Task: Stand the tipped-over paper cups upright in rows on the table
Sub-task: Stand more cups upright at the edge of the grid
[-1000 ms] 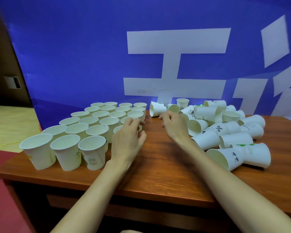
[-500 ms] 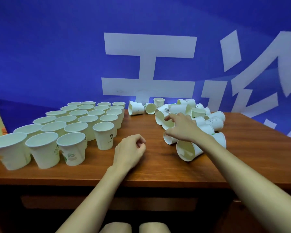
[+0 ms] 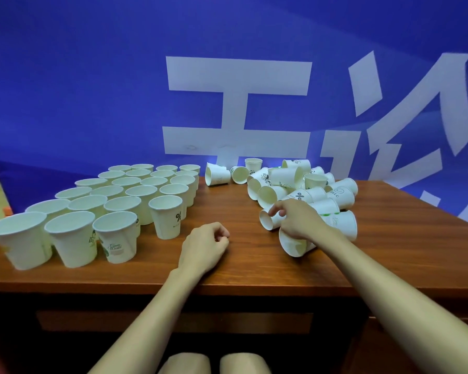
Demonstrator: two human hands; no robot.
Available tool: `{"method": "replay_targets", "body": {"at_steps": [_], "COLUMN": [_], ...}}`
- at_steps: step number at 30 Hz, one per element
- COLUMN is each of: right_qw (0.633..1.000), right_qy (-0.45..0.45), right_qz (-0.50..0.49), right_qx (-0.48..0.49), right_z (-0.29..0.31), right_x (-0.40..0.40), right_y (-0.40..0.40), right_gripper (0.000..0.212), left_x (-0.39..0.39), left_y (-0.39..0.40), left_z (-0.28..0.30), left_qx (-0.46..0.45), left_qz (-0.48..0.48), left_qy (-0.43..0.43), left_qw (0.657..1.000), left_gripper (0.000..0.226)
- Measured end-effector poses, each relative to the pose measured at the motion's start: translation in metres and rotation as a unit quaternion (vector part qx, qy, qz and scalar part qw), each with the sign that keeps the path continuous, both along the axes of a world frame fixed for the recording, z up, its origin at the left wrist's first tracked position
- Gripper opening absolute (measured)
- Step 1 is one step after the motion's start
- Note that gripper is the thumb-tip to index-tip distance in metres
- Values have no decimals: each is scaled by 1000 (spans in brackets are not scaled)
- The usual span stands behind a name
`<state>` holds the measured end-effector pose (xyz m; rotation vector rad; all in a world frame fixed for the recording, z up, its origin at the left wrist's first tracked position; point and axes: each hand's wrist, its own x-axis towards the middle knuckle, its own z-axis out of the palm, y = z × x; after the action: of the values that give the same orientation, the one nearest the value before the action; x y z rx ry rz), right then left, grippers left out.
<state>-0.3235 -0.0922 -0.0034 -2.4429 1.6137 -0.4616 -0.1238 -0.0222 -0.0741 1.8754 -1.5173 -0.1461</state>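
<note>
Brown wooden surface (image 3: 243, 268) lies before us: our left hand (image 3: 204, 245), now curled empty, has left the upright rows (image 3: 125, 195), while our right hand (image 3: 297, 221) has reached the tipped cups (image 3: 303, 190), fingers closing on one.

Probably an event or exhibition space rather than a home: a large blue banner (image 3: 92, 90) with big white characters stands right behind the far edge of a brown wooden desk (image 3: 249, 265).
</note>
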Motion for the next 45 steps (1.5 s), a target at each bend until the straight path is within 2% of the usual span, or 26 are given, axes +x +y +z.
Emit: {"method": "replay_targets", "body": {"at_steps": [4,8,14,18,22,27,30,32,37,45], "right_qw": [999,991,976,949,922,900,849,819,882,905], "right_qy": [-46,-123,-215,-313,-383,-410,-458,-482,-383,-376], "right_qz": [-11,1,20,33,49,70,94,85,43,56], "right_qx": [-20,-49,-43,-24,29,132,247,300,272,190], "right_z": [0,-3,-7,-7,-9,-16,-20,-24,-45,-60], "right_x": [3,15,42,61,78,93,101,104,104,103], "right_y": [0,-7,-10,-14,-16,-12,-7,-6,-7,-8], "right_gripper": [35,25,46,40,40,35,22,24,33,35], "left_x": [-1,-2,-6,-7,1,10,18,24,39,57], "left_y": [3,6,15,19,22,35,43,49,67,84], "left_z": [2,4,14,23,28,33,40,45,53,56], "left_qx": [-25,-109,-224,-216,-181,-149,-155,-146,-104,-65], "left_qz": [-10,-36,-90,-111,-117,-115,-102,-88,-42,20], "left_qy": [9,42,56,15,-42,-116,-109,-119,-154,-181], "left_qw": [1000,993,969,970,976,975,977,978,982,981], "left_gripper": [12,12,30,30,16,20,17,17,17,20]}}
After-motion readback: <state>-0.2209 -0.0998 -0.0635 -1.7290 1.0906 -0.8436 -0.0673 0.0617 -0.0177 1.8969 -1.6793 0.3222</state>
